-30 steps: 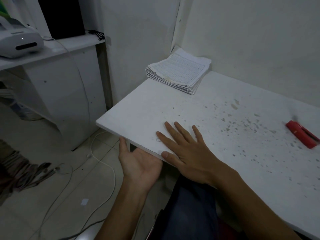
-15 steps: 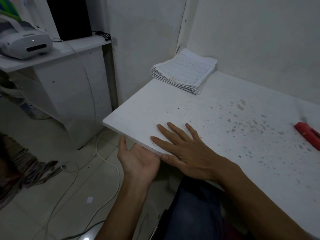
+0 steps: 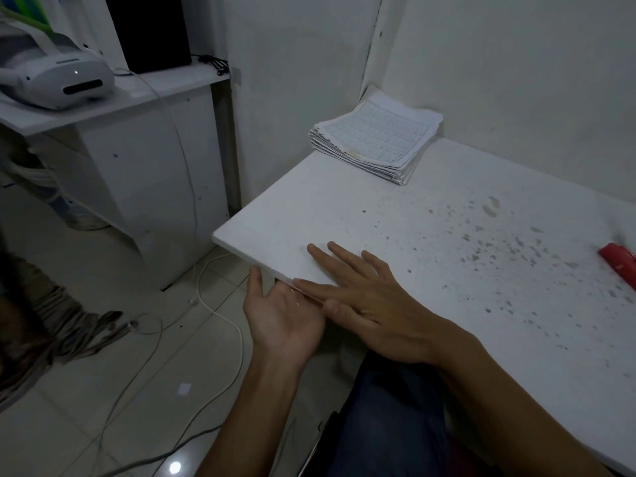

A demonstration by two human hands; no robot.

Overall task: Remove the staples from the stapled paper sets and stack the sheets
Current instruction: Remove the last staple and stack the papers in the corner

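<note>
White worktop (image 3: 395, 215): speckled with dark flecks, its near-left corner over a tiled floor
Paper stack (image 3: 377, 137): printed sheets piled in the far corner against the wall, edges ragged, well apart from both hands
Right hand (image 3: 364, 301): palm down on the worktop edge, fingers (image 3: 344, 256) straight and spread, gripping nothing
Left hand (image 3: 284, 318): palm up just below the worktop edge, cupped and open, touching the right hand's little-finger side; tiny glints lie on the palm, too small to identify
Red tool (image 3: 619, 261): at the right border, cut off by the frame
</note>
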